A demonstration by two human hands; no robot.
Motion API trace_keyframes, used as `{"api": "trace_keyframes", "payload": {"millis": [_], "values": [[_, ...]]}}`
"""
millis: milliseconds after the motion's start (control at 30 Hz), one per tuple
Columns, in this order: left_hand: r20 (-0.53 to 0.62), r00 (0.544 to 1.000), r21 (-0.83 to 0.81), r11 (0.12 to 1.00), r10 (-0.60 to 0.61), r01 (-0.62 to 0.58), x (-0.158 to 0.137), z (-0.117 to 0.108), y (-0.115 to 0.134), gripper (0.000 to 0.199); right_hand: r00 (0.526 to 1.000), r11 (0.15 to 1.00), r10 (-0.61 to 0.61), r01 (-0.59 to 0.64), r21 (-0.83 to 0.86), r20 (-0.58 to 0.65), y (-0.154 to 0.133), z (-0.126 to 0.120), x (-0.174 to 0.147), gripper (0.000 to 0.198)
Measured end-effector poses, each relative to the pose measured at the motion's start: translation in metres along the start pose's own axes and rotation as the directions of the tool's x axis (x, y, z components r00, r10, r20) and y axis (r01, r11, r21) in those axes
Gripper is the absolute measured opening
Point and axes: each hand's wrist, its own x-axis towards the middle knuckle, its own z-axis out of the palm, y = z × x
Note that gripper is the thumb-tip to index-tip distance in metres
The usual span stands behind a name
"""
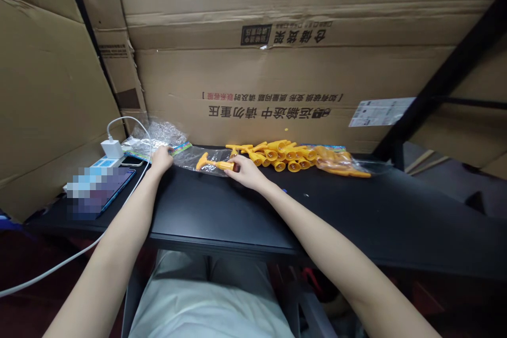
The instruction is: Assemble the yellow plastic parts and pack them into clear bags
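Note:
My left hand (pixel 162 159) is closed on the header end of a clear plastic bag (pixel 186 158), beside the bag's coloured strip (pixel 181 148). My right hand (pixel 247 171) pinches a yellow plastic piece (pixel 216 163) with a T-shaped handle at its left end and a wider, flared end by my fingers. Its handle lies over or inside the bag; I cannot tell which. Just behind and right of my right hand is a heap of similar yellow flared pieces (pixel 293 153). A clear bag of yellow pieces (pixel 340 161) lies at the heap's right end.
More crinkled clear bags (pixel 158 132) lie at the back left. A white charger (pixel 112 148) with a cable, a power strip (pixel 105 162) and a phone (pixel 119 190) sit at the left of the black table (pixel 222 216). Cardboard (pixel 269 74) walls the back and left.

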Motion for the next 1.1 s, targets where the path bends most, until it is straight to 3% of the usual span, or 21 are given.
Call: {"api": "trace_keyframes", "payload": {"millis": [100, 167, 233, 333, 500, 600, 700, 900, 1100], "values": [[-0.141, 0.990, -0.257, 0.964, 0.025, -0.061, 0.004, -0.001, 0.002, 0.037, 0.994, 0.997, -0.065, 0.062, -0.040, -0.082, -0.005, -0.007, 0.001, 0.015], [-0.214, 0.977, -0.442, 0.891, 0.005, -0.102, 0.005, 0.000, 0.004, 0.035, 0.987, 0.994, -0.104, 0.097, -0.057, -0.123, -0.009, -0.012, 0.001, 0.016], [-0.201, 0.978, -0.630, 0.772, -0.056, -0.085, 0.004, 0.002, 0.010, 0.034, 0.983, 0.992, -0.118, 0.109, -0.069, -0.141, -0.011, -0.016, 0.002, 0.019], [-0.087, 0.992, -0.791, 0.611, -0.087, -0.016, -0.003, 0.009, 0.022, 0.033, 0.989, 0.993, -0.080, 0.068, -0.093, -0.127, -0.008, -0.019, 0.003, 0.021], [0.132, 0.991, -0.837, 0.533, -0.024, 0.124, -0.018, 0.020, 0.045, 0.028, 0.997, 0.993, 0.067, -0.069, -0.091, -0.029, 0.006, -0.014, 0.004, 0.021], [0.282, 0.958, -0.878, 0.390, -0.047, 0.278, -0.023, 0.022, 0.053, 0.031, 0.991, 0.988, 0.129, -0.130, -0.085, -0.022, 0.009, -0.011, 0.003, 0.025], [0.341, 0.937, -0.895, 0.280, -0.074, 0.348, -0.024, 0.023, 0.056, 0.030, 0.988, 0.984, 0.152, -0.153, -0.096, -0.009, 0.006, -0.009, 0.003, 0.024], [0.452, 0.877, -0.847, 0.230, -0.161, 0.479, -0.022, 0.020, 0.052, 0.029, 0.988, 0.987, 0.157, -0.157, 0.036, 0.010, 0.007, -0.007, 0.003, 0.021], [0.564, 0.819, -0.805, 0.148, -0.110, 0.574, -0.023, 0.018, 0.052, 0.030, 0.991, 0.992, 0.126, -0.126, 0.001, -0.050, 0.010, -0.008, 0.003, 0.019]]}}
